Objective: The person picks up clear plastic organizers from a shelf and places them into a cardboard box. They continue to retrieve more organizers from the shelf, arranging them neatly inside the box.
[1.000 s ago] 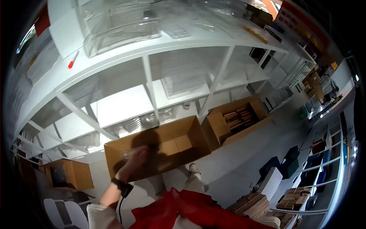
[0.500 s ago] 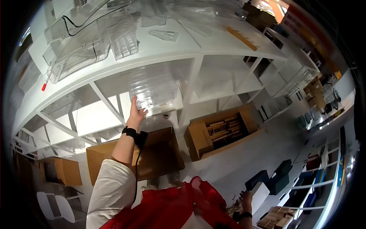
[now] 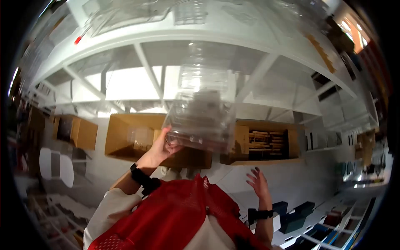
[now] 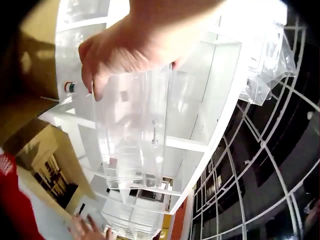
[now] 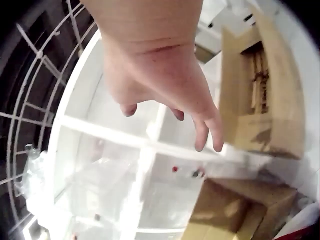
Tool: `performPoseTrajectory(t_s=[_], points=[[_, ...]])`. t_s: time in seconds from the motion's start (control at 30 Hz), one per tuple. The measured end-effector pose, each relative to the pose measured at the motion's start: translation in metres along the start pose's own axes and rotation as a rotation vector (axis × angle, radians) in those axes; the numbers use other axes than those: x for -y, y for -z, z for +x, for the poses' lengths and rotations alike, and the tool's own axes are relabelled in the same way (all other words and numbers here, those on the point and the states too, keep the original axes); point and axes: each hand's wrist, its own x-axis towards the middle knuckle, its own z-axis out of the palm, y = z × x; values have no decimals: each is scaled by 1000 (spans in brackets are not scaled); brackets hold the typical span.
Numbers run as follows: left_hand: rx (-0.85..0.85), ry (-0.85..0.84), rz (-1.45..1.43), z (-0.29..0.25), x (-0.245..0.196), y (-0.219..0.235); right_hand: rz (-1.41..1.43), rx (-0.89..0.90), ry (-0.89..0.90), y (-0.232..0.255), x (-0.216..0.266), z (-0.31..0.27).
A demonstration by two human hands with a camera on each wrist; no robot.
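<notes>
My left hand point(image 3: 160, 151) grips the near left edge of a clear plastic container point(image 3: 204, 121), held in front of the white shelf above the cardboard boxes. In the left wrist view the fingers of my left hand point(image 4: 125, 55) curl over one end of the clear container point(image 4: 132, 130). My right hand point(image 3: 259, 185) is raised to the right of the container, fingers spread and holding nothing. In the right wrist view my right hand point(image 5: 160, 90) hangs with its fingers apart, touching nothing.
An open cardboard box point(image 3: 121, 135) with a clear item inside stands below the shelf point(image 3: 258, 100). To its right is a box point(image 3: 293, 146) of wooden pieces. A smaller box point(image 3: 85, 132) and a white chair point(image 3: 62, 166) are at the left. Clear plastic pieces lie on the top.
My left hand has drawn the clear container out of the shelf compartment, toward my body. My right hand has risen and moved forward from low at my side. The head view has turned.
</notes>
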Motion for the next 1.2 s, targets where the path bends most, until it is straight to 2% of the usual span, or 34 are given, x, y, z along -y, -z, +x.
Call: performPoseTrajectory(t_s=[0.03, 0.07, 0.13, 0.17, 0.27, 0.3, 0.37, 0.47, 0.5, 0.6, 0.63, 0.67, 0.7, 0.73, 0.77, 0.8, 0.83, 0.87, 0.93, 1.0, 1.03, 1.07, 1.13, 1.2], points=[[-11, 53, 45, -19, 4, 4, 33, 109, -50, -31, 20, 6], [-31, 185, 13, -24, 14, 21, 67, 214, -103, -59, 35, 12], [-99, 190, 33, -30, 35, 54, 126, 503, -234, -109, 46, 27], [-78, 170, 30, -40, 40, 63, 156, 646, -297, -128, 44, 31], [-190, 169, 90, -52, 44, 98, -108, 616, -542, -168, 8, 52], [-182, 174, 89, -64, 33, 94, -99, 645, -627, -179, -2, 59], [-224, 226, 45, -66, 30, 130, -77, 692, -789, -208, -18, 74], [-424, 344, -42, -65, 15, 174, -107, 683, -830, -271, -24, 80], [-370, 378, -75, -57, 16, 209, -135, 683, -821, -292, -29, 84], [-363, 283, 95, -50, -24, 249, 37, 693, -947, -322, -122, 146], [-403, 215, 207, -28, -32, 289, -30, 572, -925, -342, -144, 159], [-436, -174, 479, -10, -39, 328, -99, 450, -903, -367, -170, 171], [-810, -238, 826, 15, -45, 375, -174, 326, -889, -388, -195, 184], [-986, -576, 1267, 49, -48, 441, -240, 292, -778, -407, -221, 197], [-1044, -528, 1289, 55, -84, 457, -302, 266, -667, -430, -249, 213], [-1129, -499, 1462, 70, -108, 486, -358, 248, -544, -458, -277, 234], [-1194, -409, 1634, 86, -129, 513, -373, 218, -530, -486, -306, 257], [-1209, -374, 1799, 100, -144, 545, -395, 185, -522, -507, -333, 277], [-1146, -272, 1902, 121, -157, 606, -411, 136, -517, -534, -397, 312], [-1018, -142, 1859, 132, -167, 644, -421, 174, -504, -556, -450, 351], [-983, -161, 1501, 141, -175, 668, -446, 224, -494, -563, -464, 366], [-886, -487, 1616, 138, -176, 683, -402, 229, -504, -572, -477, 374], [-749, -267, 1428, 140, -186, 685, -302, 241, -500, -589, -497, 392], [-751, -350, 1410, 141, -187, 690, -271, 271, -490, -582, -525, 420]])
